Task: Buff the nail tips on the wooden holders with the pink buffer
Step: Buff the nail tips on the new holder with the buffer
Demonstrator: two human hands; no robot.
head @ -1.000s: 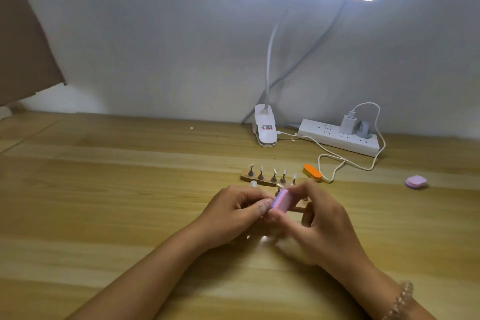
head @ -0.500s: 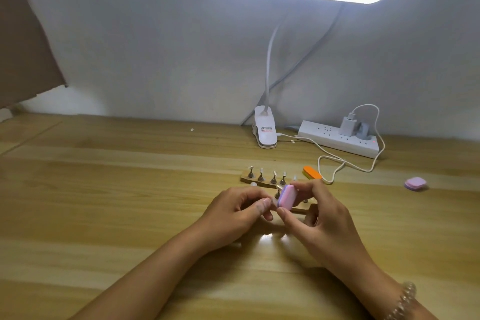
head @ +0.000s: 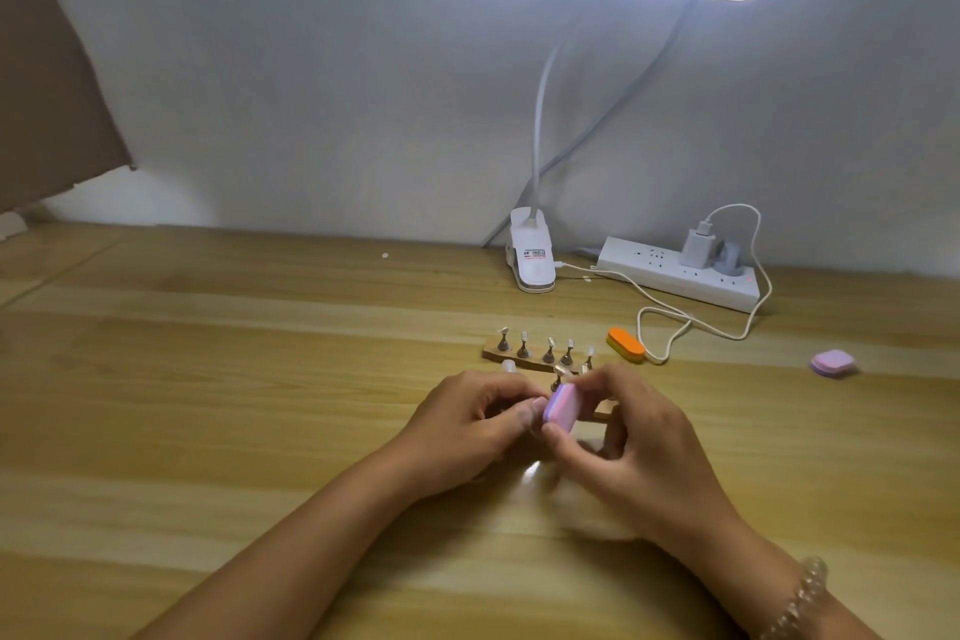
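Observation:
My right hand (head: 628, 437) pinches the small pink buffer (head: 562, 408) between thumb and fingers, its face turned toward my left hand (head: 470, 426). My left fingers are curled round something small right beside the buffer; it is hidden, probably a nail stand. Just behind my hands lies a near wooden holder (head: 602, 412), mostly covered, with one stand and nail tip (head: 559, 373) poking up. A second wooden holder (head: 498, 353) farther back carries several metal stands with nail tips.
An orange buffer (head: 626, 344) lies right of the far holder. A second pink buffer (head: 834, 363) sits far right. A clip lamp base (head: 531, 259), a white power strip (head: 675, 278) and a looping cable (head: 675, 322) occupy the back of the wooden table (head: 208, 405).
The pink buffer has shifted slightly up and back down against my left fingertips, a short rubbing stroke. My left hand has stayed in place.

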